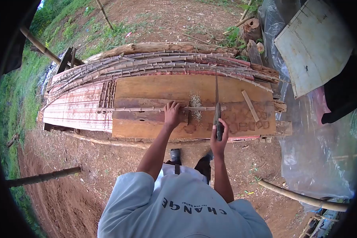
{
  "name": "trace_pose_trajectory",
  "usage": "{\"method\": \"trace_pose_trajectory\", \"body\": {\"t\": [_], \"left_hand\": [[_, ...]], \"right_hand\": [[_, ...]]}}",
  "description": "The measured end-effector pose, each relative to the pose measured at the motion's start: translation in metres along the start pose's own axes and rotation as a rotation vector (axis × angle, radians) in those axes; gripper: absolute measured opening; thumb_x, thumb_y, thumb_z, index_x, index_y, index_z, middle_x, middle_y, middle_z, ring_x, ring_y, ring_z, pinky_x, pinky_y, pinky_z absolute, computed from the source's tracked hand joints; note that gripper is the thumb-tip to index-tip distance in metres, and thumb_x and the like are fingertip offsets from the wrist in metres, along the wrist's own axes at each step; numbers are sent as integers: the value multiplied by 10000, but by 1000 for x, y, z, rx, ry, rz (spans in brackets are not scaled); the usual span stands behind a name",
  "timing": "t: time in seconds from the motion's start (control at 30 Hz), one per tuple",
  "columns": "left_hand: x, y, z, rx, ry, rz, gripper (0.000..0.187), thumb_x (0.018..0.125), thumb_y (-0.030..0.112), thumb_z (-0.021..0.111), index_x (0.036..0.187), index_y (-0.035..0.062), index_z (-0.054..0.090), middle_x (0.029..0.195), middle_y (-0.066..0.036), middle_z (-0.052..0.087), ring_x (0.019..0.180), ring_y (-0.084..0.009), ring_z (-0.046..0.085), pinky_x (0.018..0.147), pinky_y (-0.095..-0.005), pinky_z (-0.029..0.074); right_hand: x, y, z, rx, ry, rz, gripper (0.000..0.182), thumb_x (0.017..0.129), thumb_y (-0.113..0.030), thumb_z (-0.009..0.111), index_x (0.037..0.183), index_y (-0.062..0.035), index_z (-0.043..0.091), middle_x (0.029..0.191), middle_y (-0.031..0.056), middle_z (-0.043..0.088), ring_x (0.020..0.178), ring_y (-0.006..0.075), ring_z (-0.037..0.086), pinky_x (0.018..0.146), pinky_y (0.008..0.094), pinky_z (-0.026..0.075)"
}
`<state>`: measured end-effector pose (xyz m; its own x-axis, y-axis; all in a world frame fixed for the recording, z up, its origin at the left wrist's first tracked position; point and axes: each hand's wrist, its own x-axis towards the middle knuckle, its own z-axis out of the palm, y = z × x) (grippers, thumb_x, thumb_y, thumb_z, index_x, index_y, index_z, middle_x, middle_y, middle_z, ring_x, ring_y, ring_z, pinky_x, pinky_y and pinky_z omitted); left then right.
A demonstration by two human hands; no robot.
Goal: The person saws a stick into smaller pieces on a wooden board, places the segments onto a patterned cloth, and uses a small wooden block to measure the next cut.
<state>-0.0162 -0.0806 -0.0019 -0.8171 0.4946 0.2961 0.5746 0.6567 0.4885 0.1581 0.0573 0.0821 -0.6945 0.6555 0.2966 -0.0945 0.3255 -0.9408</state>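
Observation:
A long, knobby cassava stem (139,109) lies crosswise over the wooden board (154,85). My left hand (172,114) is closed over this stem and holds it down near the board's middle. My right hand (220,137) grips the dark handle of a handsaw (217,93). Its narrow blade points away from me and crosses the stem near the right end. Pale sawdust (195,105) is scattered between my two hands. A row of short cut stem pieces (107,95) sits at the board's left edge.
Long uncut stems (146,63) are heaped along the table's far side, over a red-and-white patterned cloth (75,107). A flat wood strip (250,106) lies on the board at right. Plastic sheeting (317,146) and a pale metal sheet (313,43) hang farther right.

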Motion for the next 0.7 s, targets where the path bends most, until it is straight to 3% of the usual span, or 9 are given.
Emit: {"method": "trace_pose_trajectory", "body": {"t": [0.03, 0.13, 0.2, 0.27, 0.3, 0.33, 0.4, 0.57, 0.7], "left_hand": [[-1, 1, -1, -70, 22, -5, 264, 768, 207, 686, 1026, 174, 637, 1036, -16, 591, 1108, -271, 471, 949, -446, 329], [-3, -3, -2, -137, 33, -13, 253, 788, 238, 688, 1028, 170, 650, 1044, -30, 593, 1090, -285, 468, 959, -450, 320], [-3, -4, -1, -139, 17, -16, 249, 797, 252, 687, 1030, 170, 658, 1045, -35, 596, 1081, -290, 467, 963, -453, 315], [0, -2, 0, -145, -4, -33, 248, 790, 253, 689, 1027, 179, 672, 1051, -29, 601, 1073, -289, 466, 959, -457, 311], [2, 0, 1, -146, -3, -28, 248, 790, 253, 689, 1027, 179, 672, 1051, -29, 601, 1073, -289, 466, 959, -457, 311], [3, 2, 3, -176, 11, -20, 253, 777, 251, 700, 1018, 179, 678, 1051, -23, 604, 1079, -279, 464, 958, -459, 309], [8, 5, 7, -211, 26, -7, 257, 763, 249, 710, 1009, 179, 685, 1051, -18, 606, 1085, -269, 462, 957, -460, 308], [11, 12, 18, -196, -26, 29, 260, 755, 237, 707, 1010, 194, 677, 1044, -17, 600, 1067, -282, 470, 954, -443, 322], [11, 15, 14, -198, -53, 30, 245, 763, 243, 703, 1004, 201, 682, 1038, -15, 596, 1062, -279, 471, 951, -429, 331]], "right_hand": [[-2, 1, 8, -113, 49, -99, 249, 931, -79, 550, 1172, -22, 519, 1027, 76, 546, 889, 143, 524, 805, 263, 433], [-15, 0, 26, -66, 24, -74, 199, 925, -59, 560, 1115, -4, 539, 1043, 125, 572, 940, 204, 565, 837, 315, 452], [-27, 7, 32, -76, 27, -34, 186, 931, -56, 546, 1108, -4, 529, 1043, 130, 578, 926, 213, 576, 837, 323, 457], [-38, 30, 36, 91, 4, 140, 158, 936, -68, 544, 1080, -6, 528, 1046, 137, 580, 952, 224, 574, 862, 340, 452], [-32, 24, 38, -38, 21, 29, 175, 949, -95, 531, 1103, -16, 500, 965, 109, 572, 801, 173, 585, 726, 305, 491], [-32, 17, 38, -39, 26, 28, 175, 949, -95, 531, 1103, -16, 500, 965, 109, 572, 801, 173, 585, 726, 305, 491], [-31, 0, 38, 289, 120, 206, 195, 977, -170, 501, 1129, -51, 479, 816, 18, 503, 522, 51, 454, 442, 206, 396], [-35, 16, 29, 272, 124, 268, 220, 975, -198, 506, 1121, -38, 474, 697, 22, 479, 481, 55, 459, 403, 204, 380], [-41, 34, 25, 153, 30, 390, 190, 970, -230, 522, 968, -41, 518, 599, -2, 454, 490, 64, 483, 460, 210, 420]]}}
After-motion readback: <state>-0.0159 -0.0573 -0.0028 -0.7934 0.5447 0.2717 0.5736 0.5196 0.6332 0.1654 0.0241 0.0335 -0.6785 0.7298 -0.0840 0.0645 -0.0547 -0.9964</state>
